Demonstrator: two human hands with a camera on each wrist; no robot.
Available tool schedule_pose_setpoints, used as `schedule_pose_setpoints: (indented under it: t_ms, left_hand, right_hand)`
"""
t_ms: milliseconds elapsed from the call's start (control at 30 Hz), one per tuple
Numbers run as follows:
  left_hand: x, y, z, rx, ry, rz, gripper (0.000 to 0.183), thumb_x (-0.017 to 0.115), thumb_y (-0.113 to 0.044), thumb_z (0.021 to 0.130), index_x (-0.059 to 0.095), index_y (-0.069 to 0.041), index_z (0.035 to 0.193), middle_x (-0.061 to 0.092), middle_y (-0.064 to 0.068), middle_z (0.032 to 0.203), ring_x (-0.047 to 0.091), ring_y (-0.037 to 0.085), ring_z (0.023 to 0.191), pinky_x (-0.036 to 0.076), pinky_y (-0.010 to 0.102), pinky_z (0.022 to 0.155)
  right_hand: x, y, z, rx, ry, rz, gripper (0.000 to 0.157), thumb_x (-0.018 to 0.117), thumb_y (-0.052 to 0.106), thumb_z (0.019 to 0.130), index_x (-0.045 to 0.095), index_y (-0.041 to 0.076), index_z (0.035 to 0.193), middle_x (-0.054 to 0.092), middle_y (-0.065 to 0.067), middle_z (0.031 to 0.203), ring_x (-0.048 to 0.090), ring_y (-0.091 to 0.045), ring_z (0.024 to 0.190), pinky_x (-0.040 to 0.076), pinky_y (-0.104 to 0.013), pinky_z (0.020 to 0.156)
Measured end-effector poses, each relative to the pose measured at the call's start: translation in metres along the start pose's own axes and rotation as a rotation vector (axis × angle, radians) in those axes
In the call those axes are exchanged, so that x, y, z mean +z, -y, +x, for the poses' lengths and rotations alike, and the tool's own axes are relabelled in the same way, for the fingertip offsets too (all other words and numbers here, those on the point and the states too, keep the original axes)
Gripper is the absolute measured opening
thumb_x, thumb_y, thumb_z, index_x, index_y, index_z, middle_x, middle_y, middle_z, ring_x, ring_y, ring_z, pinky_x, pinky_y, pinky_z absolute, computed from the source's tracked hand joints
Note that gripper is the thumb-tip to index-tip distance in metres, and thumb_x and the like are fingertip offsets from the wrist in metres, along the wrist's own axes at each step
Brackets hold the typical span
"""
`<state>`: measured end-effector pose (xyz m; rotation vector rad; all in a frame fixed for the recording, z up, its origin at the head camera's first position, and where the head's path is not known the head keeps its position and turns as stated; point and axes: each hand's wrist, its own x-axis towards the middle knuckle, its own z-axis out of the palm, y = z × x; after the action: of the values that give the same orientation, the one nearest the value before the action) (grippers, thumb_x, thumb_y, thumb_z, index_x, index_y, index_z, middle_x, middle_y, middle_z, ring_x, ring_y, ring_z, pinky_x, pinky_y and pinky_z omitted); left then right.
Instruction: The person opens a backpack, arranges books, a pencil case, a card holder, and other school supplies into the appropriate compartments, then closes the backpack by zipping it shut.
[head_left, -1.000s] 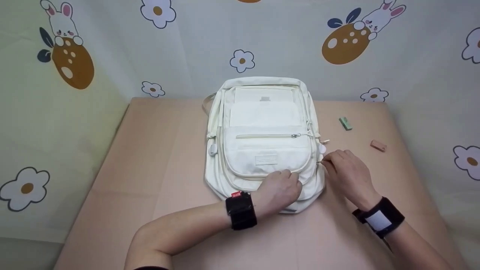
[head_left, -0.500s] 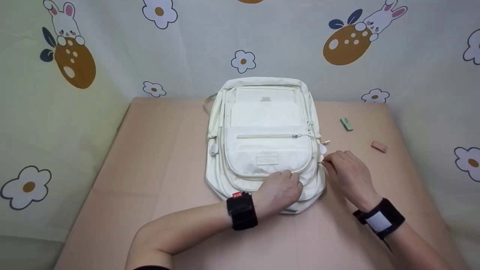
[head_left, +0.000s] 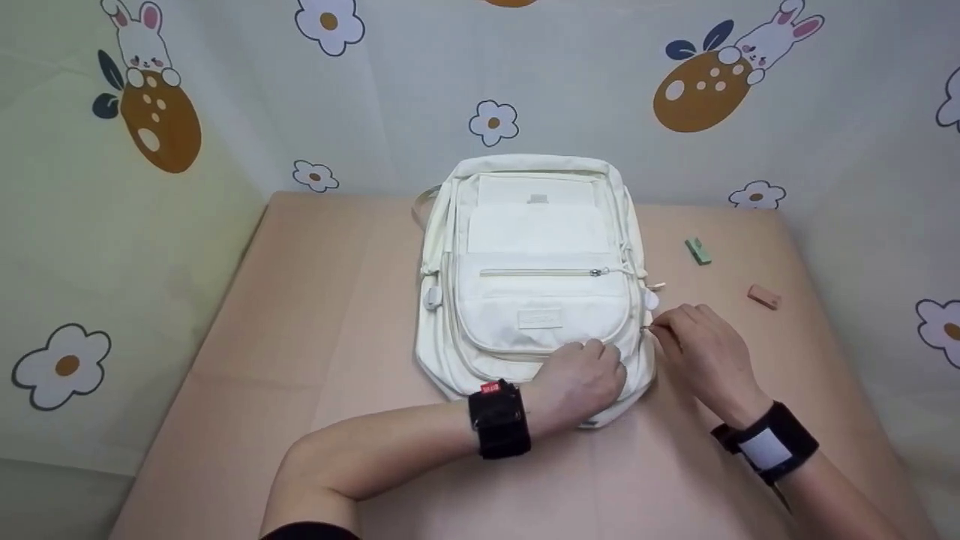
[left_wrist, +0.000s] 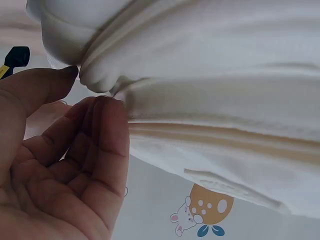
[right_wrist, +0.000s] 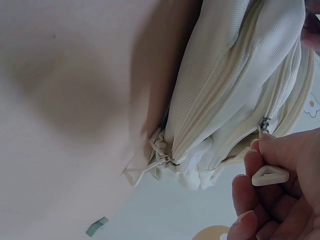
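Observation:
A cream backpack (head_left: 541, 229) lies front side up on the table. My left hand (head_left: 577, 386) bends over its lower front; in the left wrist view the thumb and fingers pinch a fold of the backpack fabric (left_wrist: 102, 75). At the bag's right side, my right hand (head_left: 709, 360) pinches a zipper pull (right_wrist: 270, 176), whose pale loop end shows between the fingers in the right wrist view. The metal slider (right_wrist: 264, 124) sits just beyond those fingertips, and the pocket gapes a little beside it. Another zipper pull (right_wrist: 135, 175) hangs loose lower on the bag.
Right of the backpack, a small green block (head_left: 698, 252) and a small pinkish-orange block (head_left: 764, 297) lie on the tan table (head_left: 300, 300). Cloth with printed rabbits and flowers (head_left: 420, 75) stands behind and at both sides.
The head view has shifted slightly, so everything sits a little further right. My left hand has slid a bit rightward over the bag; the right hand keeps its pinch on the zipper pull.

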<state>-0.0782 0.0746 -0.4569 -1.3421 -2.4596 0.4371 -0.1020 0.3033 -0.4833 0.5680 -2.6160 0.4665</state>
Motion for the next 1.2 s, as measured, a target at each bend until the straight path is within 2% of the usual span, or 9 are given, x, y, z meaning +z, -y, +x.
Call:
schedule_pose_setpoints:
  t_ms: [167, 300, 467, 667, 967, 1200]
  left_hand:
    - [-0.003, -0.007, 0.015, -0.008, 0.004, 0.035, 0.02, 0.051, -0.019, 0.1, 0.071, -0.02, 0.105, 0.057, -0.004, 0.093, 0.054, 0.011, 0.078, 0.044, 0.023, 0.055]
    - [0.0, -0.011, 0.024, -0.024, 0.016, 0.069, 0.022, 0.049, -0.017, 0.101, 0.07, -0.019, 0.105, 0.055, -0.005, 0.089, 0.052, 0.01, 0.075, 0.041, 0.023, 0.053]
    - [0.003, -0.013, 0.028, -0.031, 0.05, 0.102, 0.022, 0.048, -0.014, 0.1, 0.069, -0.018, 0.098, 0.056, -0.006, 0.083, 0.05, 0.009, 0.07, 0.039, 0.023, 0.049]
    - [0.003, -0.01, 0.03, -0.04, 0.044, 0.093, 0.021, 0.048, -0.012, 0.099, 0.069, -0.016, 0.097, 0.056, -0.006, 0.08, 0.051, 0.008, 0.068, 0.044, 0.023, 0.048]
    - [0.001, -0.006, 0.028, -0.041, 0.032, 0.061, 0.019, 0.05, -0.011, 0.098, 0.068, -0.015, 0.097, 0.056, -0.005, 0.081, 0.052, 0.009, 0.07, 0.047, 0.023, 0.049]
    - [0.001, -0.009, 0.025, -0.031, 0.039, 0.054, 0.018, 0.053, -0.012, 0.098, 0.07, -0.017, 0.096, 0.057, -0.005, 0.082, 0.053, 0.009, 0.071, 0.049, 0.023, 0.051]
  right_hand:
    - [-0.001, -0.001, 0.0, -0.016, -0.012, -0.006, 0.009, 0.078, 0.004, 0.089, 0.072, 0.008, 0.095, 0.068, -0.004, 0.086, 0.058, -0.021, 0.077, 0.047, -0.036, 0.062]
    - [-0.002, -0.001, -0.002, -0.015, -0.014, -0.008, 0.01, 0.079, 0.004, 0.088, 0.073, 0.008, 0.096, 0.068, -0.003, 0.086, 0.058, -0.02, 0.077, 0.047, -0.035, 0.061]
    - [-0.003, -0.001, -0.002, -0.002, -0.01, -0.001, 0.009, 0.078, 0.005, 0.089, 0.073, 0.008, 0.096, 0.068, -0.003, 0.087, 0.058, -0.02, 0.078, 0.047, -0.036, 0.062]
    - [-0.002, -0.004, 0.003, -0.015, -0.013, -0.011, 0.01, 0.079, 0.005, 0.089, 0.073, 0.008, 0.096, 0.069, -0.004, 0.087, 0.059, -0.021, 0.077, 0.048, -0.036, 0.062]
    - [0.003, -0.019, 0.034, 0.017, 0.001, -0.027, 0.005, 0.073, 0.01, 0.095, 0.072, 0.007, 0.098, 0.07, -0.007, 0.089, 0.059, -0.025, 0.078, 0.046, -0.038, 0.062]
    - [0.015, -0.03, 0.06, 0.057, -0.008, -0.014, 0.005, 0.069, 0.009, 0.097, 0.071, 0.004, 0.097, 0.07, -0.011, 0.092, 0.061, -0.029, 0.081, 0.05, -0.044, 0.067]
